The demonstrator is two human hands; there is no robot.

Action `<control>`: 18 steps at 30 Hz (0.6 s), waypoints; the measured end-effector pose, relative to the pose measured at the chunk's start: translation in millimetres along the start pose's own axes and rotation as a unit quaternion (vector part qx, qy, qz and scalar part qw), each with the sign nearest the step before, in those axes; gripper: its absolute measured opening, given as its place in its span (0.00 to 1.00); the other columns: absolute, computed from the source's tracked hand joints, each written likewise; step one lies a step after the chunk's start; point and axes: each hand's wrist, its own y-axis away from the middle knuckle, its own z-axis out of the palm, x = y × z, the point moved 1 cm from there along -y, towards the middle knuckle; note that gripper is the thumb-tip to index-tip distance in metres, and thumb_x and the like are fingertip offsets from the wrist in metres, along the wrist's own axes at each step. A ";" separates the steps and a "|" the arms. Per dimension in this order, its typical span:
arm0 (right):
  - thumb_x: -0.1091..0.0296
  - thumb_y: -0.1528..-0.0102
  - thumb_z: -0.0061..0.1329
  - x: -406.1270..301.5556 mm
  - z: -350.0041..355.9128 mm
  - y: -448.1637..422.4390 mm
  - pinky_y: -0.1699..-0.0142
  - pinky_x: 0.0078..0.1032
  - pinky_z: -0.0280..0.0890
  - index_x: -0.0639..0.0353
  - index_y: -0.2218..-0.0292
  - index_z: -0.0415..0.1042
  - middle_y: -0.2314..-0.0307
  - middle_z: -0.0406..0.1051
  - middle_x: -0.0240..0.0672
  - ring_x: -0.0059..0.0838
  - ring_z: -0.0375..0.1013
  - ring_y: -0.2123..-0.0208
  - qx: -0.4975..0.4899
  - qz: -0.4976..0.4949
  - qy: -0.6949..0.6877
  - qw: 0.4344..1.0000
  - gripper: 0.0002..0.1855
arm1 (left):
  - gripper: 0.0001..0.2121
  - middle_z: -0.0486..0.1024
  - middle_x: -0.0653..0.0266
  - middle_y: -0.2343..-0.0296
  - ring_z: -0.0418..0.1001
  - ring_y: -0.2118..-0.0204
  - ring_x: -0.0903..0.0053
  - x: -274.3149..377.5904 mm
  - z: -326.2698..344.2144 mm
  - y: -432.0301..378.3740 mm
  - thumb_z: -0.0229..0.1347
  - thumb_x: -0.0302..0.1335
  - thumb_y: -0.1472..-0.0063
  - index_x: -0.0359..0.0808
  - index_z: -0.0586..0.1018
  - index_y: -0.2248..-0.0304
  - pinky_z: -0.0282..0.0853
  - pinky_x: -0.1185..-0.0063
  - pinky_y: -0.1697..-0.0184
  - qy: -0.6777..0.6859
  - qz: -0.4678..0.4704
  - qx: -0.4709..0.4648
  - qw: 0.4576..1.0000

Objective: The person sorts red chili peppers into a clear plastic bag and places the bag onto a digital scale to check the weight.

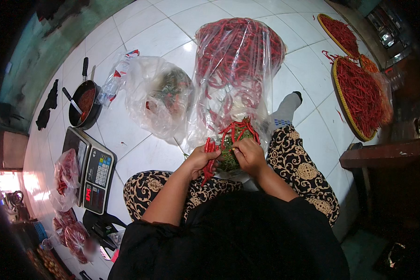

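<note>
My left hand (pixel 200 159) grips a small bunch of long red chilies (pixel 208 168), with their ends sticking out above and below the fingers. Close by on the right, the thumb and fingers of my right hand (pixel 251 156) are drawn together at the tips. A tiny pale speck shows there, too small to tell what it is. Between and below both hands lies a heap of green chili stems (pixel 229 161). More red chilies (pixel 243 128) rest across its far side. Beyond them stretches a large clear plastic bag (pixel 236 75), its far end filled with red chilies.
Left of the big bag sits another plastic bag (pixel 157 94) with greenery inside. A digital scale (pixel 99 171) carries bagged chilies (pixel 67 173); a frying pan (pixel 84 101) is behind it. At right are woven trays of chilies (pixel 358 98) and a wooden bench edge (pixel 381 154).
</note>
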 end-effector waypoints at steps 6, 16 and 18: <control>0.73 0.58 0.46 -43.9 10.6 8.5 0.70 0.34 0.59 0.60 0.75 0.64 0.80 0.63 0.38 0.40 0.64 0.76 -0.081 -0.045 -0.048 0.995 0.05 | 0.11 0.73 0.59 0.73 0.71 0.77 0.76 -5.0 -2.0 -2.5 0.52 0.27 0.47 0.31 0.69 0.65 0.70 0.79 0.74 0.090 -0.014 -0.048 0.995; 0.72 0.57 0.45 -67.2 -2.8 -1.3 0.70 0.32 0.60 0.58 0.72 0.64 0.80 0.63 0.36 0.38 0.65 0.76 -0.061 0.007 -0.149 0.987 0.07 | 0.09 0.72 0.64 0.77 0.69 0.78 0.79 -0.6 -6.3 -3.9 0.51 0.25 0.48 0.30 0.72 0.66 0.67 0.81 0.72 0.128 0.065 0.012 0.990; 0.72 0.56 0.44 -48.5 -17.6 -10.5 0.69 0.33 0.59 0.57 0.72 0.64 0.79 0.63 0.36 0.38 0.65 0.75 -0.019 0.076 -0.116 0.990 0.07 | 0.08 0.71 0.66 0.79 0.67 0.80 0.80 0.6 -3.9 -2.1 0.52 0.25 0.48 0.31 0.72 0.67 0.66 0.82 0.74 0.107 0.064 0.005 0.992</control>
